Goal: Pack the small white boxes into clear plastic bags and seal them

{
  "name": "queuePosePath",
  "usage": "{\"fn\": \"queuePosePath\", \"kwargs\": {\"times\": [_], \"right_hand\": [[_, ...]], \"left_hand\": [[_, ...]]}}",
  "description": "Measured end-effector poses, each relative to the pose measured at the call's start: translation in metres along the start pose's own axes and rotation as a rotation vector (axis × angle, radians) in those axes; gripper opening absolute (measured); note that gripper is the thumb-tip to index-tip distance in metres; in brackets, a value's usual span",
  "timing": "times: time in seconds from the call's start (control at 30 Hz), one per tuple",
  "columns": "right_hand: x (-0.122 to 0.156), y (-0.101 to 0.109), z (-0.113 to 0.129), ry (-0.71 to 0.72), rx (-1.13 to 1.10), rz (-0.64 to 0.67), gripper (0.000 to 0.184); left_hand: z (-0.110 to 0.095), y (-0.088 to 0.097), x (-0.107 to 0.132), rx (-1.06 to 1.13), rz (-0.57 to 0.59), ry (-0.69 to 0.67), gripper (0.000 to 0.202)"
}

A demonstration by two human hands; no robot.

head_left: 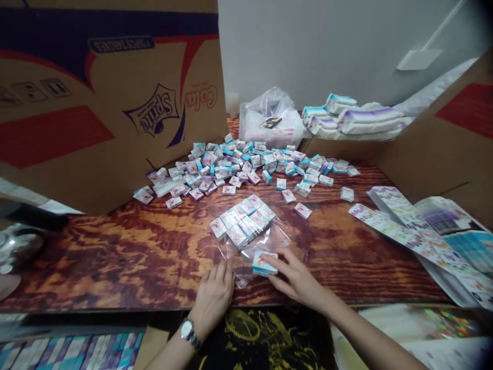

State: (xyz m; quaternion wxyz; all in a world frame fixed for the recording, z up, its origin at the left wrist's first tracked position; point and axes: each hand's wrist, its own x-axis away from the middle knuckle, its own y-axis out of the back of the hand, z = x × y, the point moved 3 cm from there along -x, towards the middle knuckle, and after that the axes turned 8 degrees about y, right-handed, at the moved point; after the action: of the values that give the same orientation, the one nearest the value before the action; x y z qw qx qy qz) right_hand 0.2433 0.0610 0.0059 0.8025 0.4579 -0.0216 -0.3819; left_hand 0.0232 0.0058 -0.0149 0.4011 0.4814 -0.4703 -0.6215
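Note:
My right hand (296,281) pinches a small blue-and-white packet (263,262) at the near end of a clear plastic bag (254,245). Inside the bag several such packets (243,221) lie side by side in tidy rows. My left hand (214,294), with a watch on its wrist, rests on the bag's near left corner, its fingers curled down onto the plastic. Further back, a loose heap of small packets (246,165) spreads over the brown wooden table (127,257).
A big cardboard box (103,103) with printed logos stands at the back left, another cardboard flap (442,139) at right. Clear bags (271,123) and stacked wrapped packs (354,121) sit at the back. Printed sheets (419,226) lie at right.

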Motion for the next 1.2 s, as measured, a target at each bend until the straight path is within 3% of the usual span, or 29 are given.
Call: {"fn": "queuePosePath", "kwargs": {"times": [0.17, 0.27, 0.43, 0.8, 0.9, 0.97, 1.03, 1.1, 1.2], "right_hand": [[-0.036, -0.041, 0.000, 0.134, -0.003, 0.089, 0.053], [-0.048, -0.046, -0.003, 0.166, 0.012, 0.104, 0.055], [-0.057, -0.047, -0.002, 0.173, 0.037, 0.111, 0.054], [-0.047, -0.075, 0.006, 0.064, 0.103, -0.153, 0.056], [-0.045, -0.081, 0.006, 0.049, 0.101, -0.183, 0.054], [-0.045, -0.083, 0.005, 0.043, 0.096, -0.190, 0.053], [-0.046, -0.084, 0.005, 0.039, 0.084, -0.193, 0.053], [-0.047, -0.085, 0.005, 0.038, 0.072, -0.206, 0.053], [-0.049, -0.086, 0.006, 0.041, 0.065, -0.240, 0.054]], "left_hand": [[0.002, -0.001, 0.005, 0.032, -0.016, 0.037, 0.039], [0.002, -0.003, 0.007, 0.111, -0.009, 0.076, 0.044], [0.002, -0.008, 0.007, 0.262, -0.099, 0.112, 0.045], [0.005, -0.015, 0.012, 0.533, -0.149, 0.231, 0.042], [0.008, -0.012, 0.009, 0.573, -0.203, 0.338, 0.039], [0.013, -0.013, 0.007, 0.648, -0.148, 0.483, 0.048], [0.018, -0.017, 0.004, 0.758, -0.015, 0.604, 0.048], [0.020, -0.020, 0.001, 0.834, 0.110, 0.637, 0.032], [0.022, -0.021, -0.002, 0.846, 0.174, 0.627, 0.013]]}}
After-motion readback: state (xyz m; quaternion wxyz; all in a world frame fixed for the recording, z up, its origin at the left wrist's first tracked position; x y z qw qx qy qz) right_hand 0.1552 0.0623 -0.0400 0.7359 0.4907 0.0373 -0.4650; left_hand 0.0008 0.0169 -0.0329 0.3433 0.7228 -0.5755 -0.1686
